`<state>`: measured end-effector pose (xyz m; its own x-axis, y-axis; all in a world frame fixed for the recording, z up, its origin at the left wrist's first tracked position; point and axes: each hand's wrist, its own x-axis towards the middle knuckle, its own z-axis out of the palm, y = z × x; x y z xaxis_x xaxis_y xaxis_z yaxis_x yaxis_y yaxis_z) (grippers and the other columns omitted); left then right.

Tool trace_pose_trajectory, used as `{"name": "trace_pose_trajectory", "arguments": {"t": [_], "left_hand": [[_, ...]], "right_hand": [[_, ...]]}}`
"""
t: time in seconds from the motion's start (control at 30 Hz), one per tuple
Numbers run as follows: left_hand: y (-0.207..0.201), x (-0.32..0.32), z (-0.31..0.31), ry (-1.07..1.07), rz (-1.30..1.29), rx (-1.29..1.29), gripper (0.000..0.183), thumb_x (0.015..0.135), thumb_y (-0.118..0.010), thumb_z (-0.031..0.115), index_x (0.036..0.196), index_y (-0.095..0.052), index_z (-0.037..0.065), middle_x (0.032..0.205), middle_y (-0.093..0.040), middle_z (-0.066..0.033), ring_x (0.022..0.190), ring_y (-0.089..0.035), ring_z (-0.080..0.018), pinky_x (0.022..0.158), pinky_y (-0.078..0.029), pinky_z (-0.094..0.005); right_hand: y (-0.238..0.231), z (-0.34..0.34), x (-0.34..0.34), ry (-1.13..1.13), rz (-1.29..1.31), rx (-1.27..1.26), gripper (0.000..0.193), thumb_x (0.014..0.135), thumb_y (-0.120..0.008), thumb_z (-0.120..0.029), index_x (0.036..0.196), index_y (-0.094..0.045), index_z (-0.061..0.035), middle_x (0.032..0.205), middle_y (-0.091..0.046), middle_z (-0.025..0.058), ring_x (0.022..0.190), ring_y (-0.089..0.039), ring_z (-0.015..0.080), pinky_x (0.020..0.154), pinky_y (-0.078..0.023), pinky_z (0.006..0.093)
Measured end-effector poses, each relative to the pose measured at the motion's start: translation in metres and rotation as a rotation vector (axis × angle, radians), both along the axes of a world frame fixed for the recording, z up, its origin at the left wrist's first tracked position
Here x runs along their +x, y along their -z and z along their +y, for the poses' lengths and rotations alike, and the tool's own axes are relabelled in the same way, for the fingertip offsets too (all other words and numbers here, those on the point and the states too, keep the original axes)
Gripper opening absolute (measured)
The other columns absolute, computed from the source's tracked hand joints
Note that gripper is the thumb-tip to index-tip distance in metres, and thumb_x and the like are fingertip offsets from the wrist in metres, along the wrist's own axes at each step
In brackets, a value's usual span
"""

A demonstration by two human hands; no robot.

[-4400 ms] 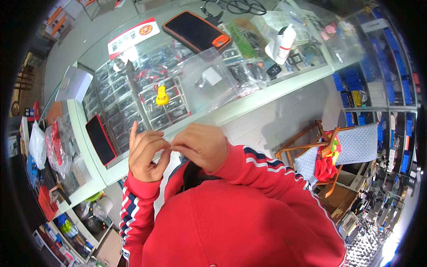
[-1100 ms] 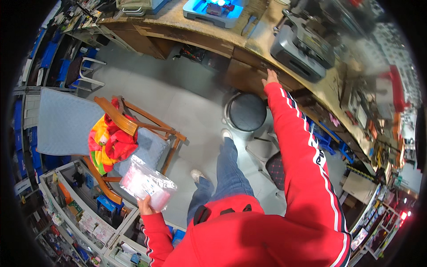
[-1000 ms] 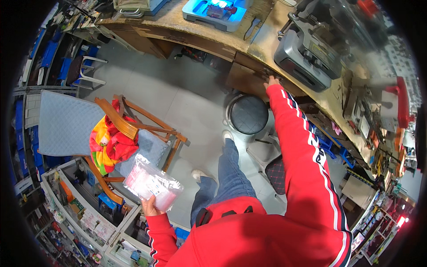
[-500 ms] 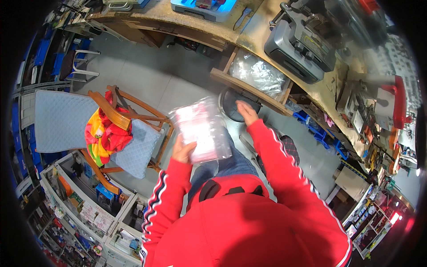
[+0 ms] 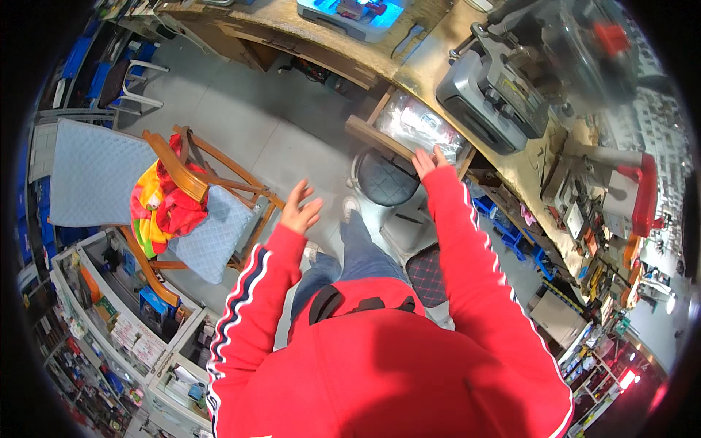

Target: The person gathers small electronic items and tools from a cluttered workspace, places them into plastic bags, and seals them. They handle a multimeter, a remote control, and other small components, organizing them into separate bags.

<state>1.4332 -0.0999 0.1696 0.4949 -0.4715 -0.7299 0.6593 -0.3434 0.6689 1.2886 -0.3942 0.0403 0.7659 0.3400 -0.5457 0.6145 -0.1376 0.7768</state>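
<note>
A pulled-out wooden drawer juts from under the workbench, filled with clear plastic bags. On top of the bags inside lies a clear plastic packet with white and red contents. My right hand is at the drawer's front edge, fingers stretched out and thumb apart, holding nothing; whether it touches the wood I cannot tell. My left hand hovers over the floor between the chair and the stool, empty with its fingers spread.
A black round stool stands just below the drawer, with a dark checked seat nearer me. At left is a wooden reclining chair with a blue pad and a red-yellow cloth. Grey key-cutting-like machines sit on the workbench.
The plastic packet has left my left hand and a similar one now lies in the drawer. My left hand's fingers have opened; my right hand has moved up to the drawer front.
</note>
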Motion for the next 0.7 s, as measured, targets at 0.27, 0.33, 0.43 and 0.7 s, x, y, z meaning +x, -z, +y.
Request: {"name": "trace_pose_trajectory", "arguments": {"t": [0.27, 0.33, 0.43, 0.7], "left_hand": [[0.041, -0.061, 0.170, -0.455, 0.109, 0.254, 0.056, 0.075, -0.054, 0.025, 0.123, -0.028, 0.017, 0.122, -0.034, -0.0052, 0.101, -0.044, -0.0172, 0.080, -0.038, -0.0362], [0.057, -0.099, 0.220, -0.579, 0.118, 0.397, 0.055, 0.075, -0.054, 0.026, 0.123, -0.029, 0.018, 0.116, -0.040, -0.0036, 0.095, -0.048, -0.0166, 0.073, -0.040, -0.0348], [0.082, -0.189, 0.290, -0.663, 0.220, 0.685, 0.058, 0.072, -0.057, 0.026, 0.122, -0.029, 0.014, 0.106, -0.047, -0.0064, 0.089, -0.050, -0.0166, 0.065, -0.041, -0.0324], [0.125, -0.426, 0.326, -0.663, 0.118, 1.217, 0.061, 0.066, -0.063, 0.027, 0.118, -0.036, 0.007, 0.105, -0.050, -0.0168, 0.093, -0.050, -0.0262, 0.078, -0.041, -0.0353]], "right_hand": [[-0.027, 0.036, 0.001, -1.102, 0.337, -1.483, 0.025, 0.076, -0.047, -0.020, 0.091, -0.051, -0.0003, 0.092, -0.055, 0.0147, 0.087, -0.052, 0.0261, 0.076, -0.042, 0.0394], [-0.038, 0.026, 0.009, -2.435, 0.468, -2.280, 0.043, 0.073, -0.051, -0.037, 0.093, -0.055, 0.0002, 0.094, -0.056, 0.0144, 0.093, -0.051, 0.0242, 0.081, -0.039, 0.0319], [-0.060, 0.014, 0.021, -2.768, 0.691, -2.444, 0.058, 0.065, -0.059, -0.050, 0.094, -0.058, 0.0002, 0.088, -0.059, 0.0154, 0.086, -0.055, 0.0239, 0.080, -0.038, 0.0299], [-0.047, -0.034, 0.088, -2.401, 0.101, -2.912, 0.051, 0.076, -0.044, -0.049, 0.104, -0.053, -0.0068, 0.096, -0.057, 0.0114, 0.084, -0.053, 0.0234, 0.080, -0.039, 0.0330]]}}
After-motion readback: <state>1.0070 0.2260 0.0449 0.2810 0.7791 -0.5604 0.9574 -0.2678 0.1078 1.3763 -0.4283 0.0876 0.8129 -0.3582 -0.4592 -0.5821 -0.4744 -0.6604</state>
